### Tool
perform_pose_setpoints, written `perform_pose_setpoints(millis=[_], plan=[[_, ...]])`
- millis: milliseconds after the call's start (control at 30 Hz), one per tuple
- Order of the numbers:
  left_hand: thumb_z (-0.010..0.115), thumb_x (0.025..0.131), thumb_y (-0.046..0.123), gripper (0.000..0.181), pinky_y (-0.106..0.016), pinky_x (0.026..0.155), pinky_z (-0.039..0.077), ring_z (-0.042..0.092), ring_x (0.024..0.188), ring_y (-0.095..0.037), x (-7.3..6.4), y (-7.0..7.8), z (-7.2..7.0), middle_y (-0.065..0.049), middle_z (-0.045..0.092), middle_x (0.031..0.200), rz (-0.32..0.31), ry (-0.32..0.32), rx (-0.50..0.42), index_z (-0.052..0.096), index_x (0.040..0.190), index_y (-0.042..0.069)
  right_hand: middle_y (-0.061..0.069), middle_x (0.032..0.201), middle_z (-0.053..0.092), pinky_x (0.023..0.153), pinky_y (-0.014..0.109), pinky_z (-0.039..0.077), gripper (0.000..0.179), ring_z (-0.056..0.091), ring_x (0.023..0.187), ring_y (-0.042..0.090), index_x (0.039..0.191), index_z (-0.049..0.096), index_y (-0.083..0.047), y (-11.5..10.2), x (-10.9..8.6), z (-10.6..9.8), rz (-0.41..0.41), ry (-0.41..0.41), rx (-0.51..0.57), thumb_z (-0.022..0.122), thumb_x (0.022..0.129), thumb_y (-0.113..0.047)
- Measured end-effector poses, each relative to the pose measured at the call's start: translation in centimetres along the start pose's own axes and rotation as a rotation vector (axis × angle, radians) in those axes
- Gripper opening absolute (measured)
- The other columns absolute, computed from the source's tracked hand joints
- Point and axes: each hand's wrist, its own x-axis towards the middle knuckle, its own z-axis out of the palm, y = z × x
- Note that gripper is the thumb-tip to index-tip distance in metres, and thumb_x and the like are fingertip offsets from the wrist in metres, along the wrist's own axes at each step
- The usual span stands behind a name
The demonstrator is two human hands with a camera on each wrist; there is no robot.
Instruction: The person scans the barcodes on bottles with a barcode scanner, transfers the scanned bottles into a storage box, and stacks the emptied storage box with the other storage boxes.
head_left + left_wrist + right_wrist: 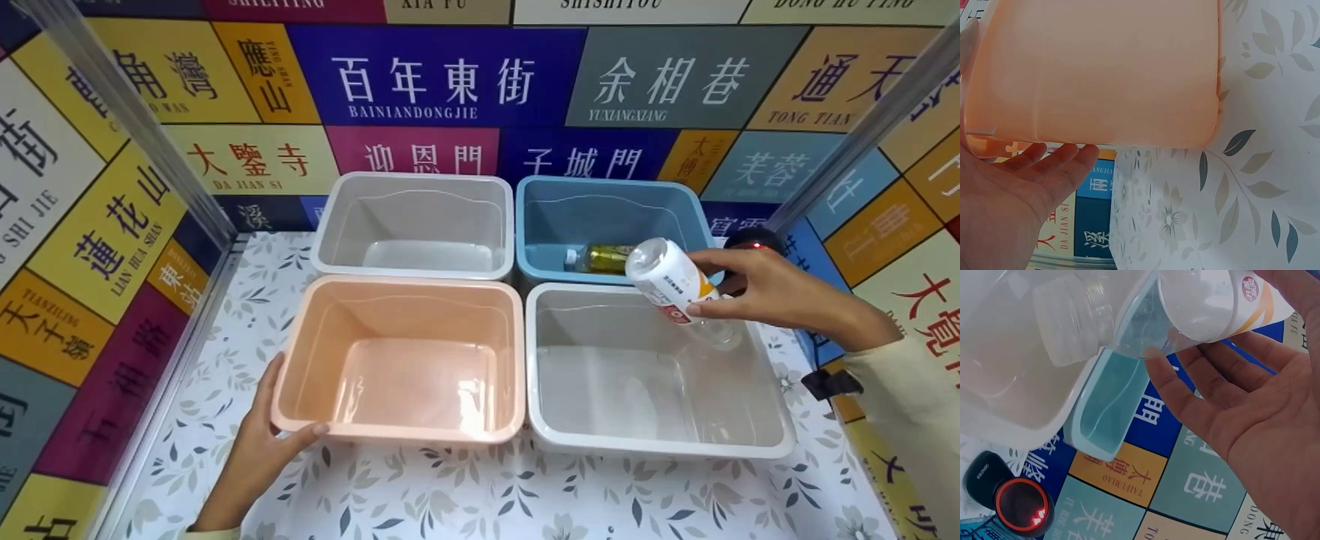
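Observation:
My right hand [757,289] grips a clear plastic bottle [1185,304] with a white and orange label. The bottle [671,281] hangs tilted over the front right off-white bin [660,446], its base up and its translucent cap [1067,320] pointing down. Thumb and fingers lie on opposite sides of the label. At the near left corner of the peach bin [405,431], my left hand [259,442] holds the rim, thumb along the front and fingers down the outer left side. In the left wrist view, the fingertips [1089,152] rest by the peach wall.
Behind stand a grey-white bin [412,274] and a blue bin [536,262]. A bottle of yellow liquid [607,259] with a white cap lies in the blue one. A black device with a red-lit ring [1023,506] stands at the right. Patterned panels surround the leaf-print tabletop [465,495].

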Motion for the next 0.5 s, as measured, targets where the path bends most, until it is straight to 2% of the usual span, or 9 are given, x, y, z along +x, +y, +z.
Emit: perform_pose_setpoints(millis=[133, 233, 400, 433, 500], plan=[[0.089, 0.092, 0.007, 0.119, -0.019, 0.099, 0.055, 0.053, 0.142, -0.040, 0.0, 0.1, 0.0, -0.019, 0.027, 0.179, -0.002, 0.000, -0.004, 0.011, 0.179, 0.029, 0.015, 0.139, 0.073, 0.090, 0.046, 0.066, 0.072, 0.074, 0.116, 0.038, 0.156, 0.063, -0.012, 0.2, -0.3, -0.5, -0.012, 0.034, -0.021, 0.093, 0.092, -0.022], [0.090, 0.092, 0.008, 0.120, -0.018, 0.099, 0.053, 0.052, 0.142, -0.041, 0.1, 0.2, 0.0, -0.019, 0.026, 0.179, -0.011, 0.000, 0.003, 0.011, 0.179, 0.029, 0.018, 0.140, 0.072, 0.091, 0.059, 0.063, 0.073, 0.075, 0.115, 0.044, 0.157, 0.061, -0.011, 0.2, -0.7, -0.7, 0.013, 0.061, -0.020, 0.093, 0.093, -0.023], [0.092, 0.091, 0.011, 0.122, -0.016, 0.100, 0.051, 0.051, 0.144, -0.041, 0.1, 0.3, 0.0, -0.018, 0.025, 0.180, -0.033, 0.002, 0.014, 0.011, 0.179, 0.031, 0.014, 0.140, 0.073, 0.097, 0.064, 0.059, 0.072, 0.074, 0.115, 0.041, 0.156, 0.063, -0.012, 0.3, -1.1, -1.0, 0.092, 0.127, -0.018, 0.093, 0.093, -0.029], [0.092, 0.091, 0.011, 0.122, -0.016, 0.100, 0.051, 0.051, 0.144, -0.041, 0.0, 0.2, 0.0, -0.018, 0.025, 0.180, -0.035, 0.003, 0.015, 0.010, 0.179, 0.031, 0.017, 0.140, 0.072, 0.097, 0.066, 0.057, 0.072, 0.073, 0.115, 0.043, 0.156, 0.063, -0.010, 0.4, -1.2, -1.1, 0.087, 0.133, -0.015, 0.093, 0.093, -0.027], [0.092, 0.091, 0.012, 0.122, -0.016, 0.100, 0.051, 0.051, 0.144, -0.040, 0.1, 0.1, 0.0, -0.018, 0.026, 0.180, -0.039, 0.004, 0.019, 0.010, 0.179, 0.031, 0.017, 0.142, 0.071, 0.100, 0.054, 0.060, 0.072, 0.072, 0.117, 0.044, 0.156, 0.063, -0.011, 0.5, -1.3, -1.3, 0.099, 0.150, -0.014, 0.093, 0.092, -0.028]])
